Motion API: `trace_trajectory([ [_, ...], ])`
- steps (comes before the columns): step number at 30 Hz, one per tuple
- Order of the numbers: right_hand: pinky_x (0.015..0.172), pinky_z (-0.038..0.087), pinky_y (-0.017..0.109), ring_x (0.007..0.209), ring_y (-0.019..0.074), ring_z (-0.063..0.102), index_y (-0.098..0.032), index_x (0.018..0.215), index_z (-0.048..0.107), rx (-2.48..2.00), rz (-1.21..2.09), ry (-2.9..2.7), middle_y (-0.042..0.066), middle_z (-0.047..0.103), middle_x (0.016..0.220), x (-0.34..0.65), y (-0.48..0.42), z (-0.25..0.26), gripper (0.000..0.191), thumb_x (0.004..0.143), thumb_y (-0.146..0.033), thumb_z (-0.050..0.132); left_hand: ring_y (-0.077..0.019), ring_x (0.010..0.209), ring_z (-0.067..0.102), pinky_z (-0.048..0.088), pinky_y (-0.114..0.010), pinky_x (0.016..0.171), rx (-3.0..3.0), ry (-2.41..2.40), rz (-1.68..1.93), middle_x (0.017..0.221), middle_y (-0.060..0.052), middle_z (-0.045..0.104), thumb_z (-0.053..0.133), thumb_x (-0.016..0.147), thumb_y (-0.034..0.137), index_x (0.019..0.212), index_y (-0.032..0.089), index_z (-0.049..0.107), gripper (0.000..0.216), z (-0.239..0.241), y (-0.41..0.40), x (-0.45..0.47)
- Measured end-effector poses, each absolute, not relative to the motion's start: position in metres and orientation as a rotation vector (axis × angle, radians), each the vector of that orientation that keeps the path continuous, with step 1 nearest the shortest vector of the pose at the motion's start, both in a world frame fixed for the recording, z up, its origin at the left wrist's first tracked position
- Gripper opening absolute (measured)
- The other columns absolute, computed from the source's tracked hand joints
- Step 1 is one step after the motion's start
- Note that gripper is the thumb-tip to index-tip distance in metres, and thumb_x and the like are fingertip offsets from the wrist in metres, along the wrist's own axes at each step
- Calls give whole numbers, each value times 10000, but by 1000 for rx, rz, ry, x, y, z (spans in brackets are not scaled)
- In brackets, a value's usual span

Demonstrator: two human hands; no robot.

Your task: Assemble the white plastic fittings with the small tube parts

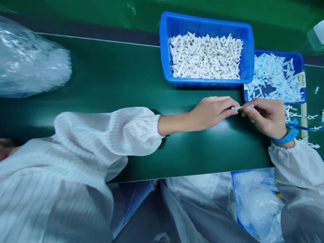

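Observation:
My left hand (211, 111) reaches across the green mat and pinches a small white plastic part (236, 108) at its fingertips. My right hand (267, 116), with a blue wrist strap (288, 135), meets it from the right and pinches the other end of the same piece, which has a pale blue tip. Both hands sit just in front of the gap between two blue bins. The larger blue bin (164, 50) is full of white plastic fittings. The smaller blue bin (300, 60) to its right holds white and pale blue parts.
A clear plastic bag (30, 64) of parts lies at the far left on the green mat (113, 81). Loose white parts (312, 116) are scattered at the right edge. Another plastic bag in a blue tray (255, 199) rests on my lap below the table edge.

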State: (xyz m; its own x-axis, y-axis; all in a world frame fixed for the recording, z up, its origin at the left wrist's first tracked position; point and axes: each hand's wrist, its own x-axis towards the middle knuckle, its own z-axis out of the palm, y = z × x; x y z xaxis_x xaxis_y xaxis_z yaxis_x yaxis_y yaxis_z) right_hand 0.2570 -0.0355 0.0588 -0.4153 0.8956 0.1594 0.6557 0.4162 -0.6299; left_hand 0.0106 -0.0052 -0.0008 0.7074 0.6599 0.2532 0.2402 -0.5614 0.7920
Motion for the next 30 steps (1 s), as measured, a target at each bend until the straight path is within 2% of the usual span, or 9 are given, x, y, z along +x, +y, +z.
trace_trajectory([
  [6, 642, 539, 398, 668, 228, 689, -324, 1099, 874, -1442, 556, -2364, 42, 846, 934, 266, -37, 61, 468, 1175, -683, 583, -180, 1041, 827, 578, -246, 940, 1942, 571, 651, 1148, -59, 886, 561, 1224, 419, 1236, 189, 810, 339, 4, 2, 9],
  [10, 660, 531, 393, 667, 224, 687, -330, 1094, 877, -1417, 423, -2457, 42, 842, 931, 266, -40, 59, 528, 1214, -674, 494, -152, 932, 817, 573, -229, 873, 1854, 553, 603, 1075, -42, 888, 584, 1205, 491, 1185, 200, 808, 368, 5, 5, 8],
  [16, 659, 545, 337, 683, 191, 719, -271, 1054, 863, -1179, 317, -2471, 25, 833, 889, 266, -39, 53, 373, 1211, -493, 608, -126, 788, 763, 561, -221, 780, 1686, 499, 558, 1058, -61, 881, 634, 1155, 578, 1182, 176, 790, 432, 2, 6, 6],
  [20, 676, 563, 312, 686, 177, 727, -270, 1075, 844, -1051, 323, -2480, 8, 816, 863, 270, -36, 50, 231, 1188, -357, 662, -121, 774, 740, 559, -214, 790, 1680, 481, 527, 1034, -58, 874, 638, 1127, 673, 1188, 168, 797, 533, 4, 6, 6],
  [25, 694, 573, 317, 735, 188, 760, -282, 1112, 818, -942, 359, -2519, 4, 840, 927, 275, -35, 54, 180, 1186, -299, 655, -152, 905, 789, 549, -222, 867, 1781, 477, 582, 1004, -60, 870, 609, 1120, 755, 1132, 172, 828, 623, 6, 6, 6],
  [30, 708, 576, 301, 768, 178, 771, -259, 1146, 786, -808, 312, -2549, 7, 852, 962, 273, -35, 59, 134, 1171, -219, 661, -121, 734, 729, 540, -233, 773, 1726, 494, 606, 926, -44, 861, 657, 1078, 840, 1077, 175, 819, 685, 9, 4, 4],
])
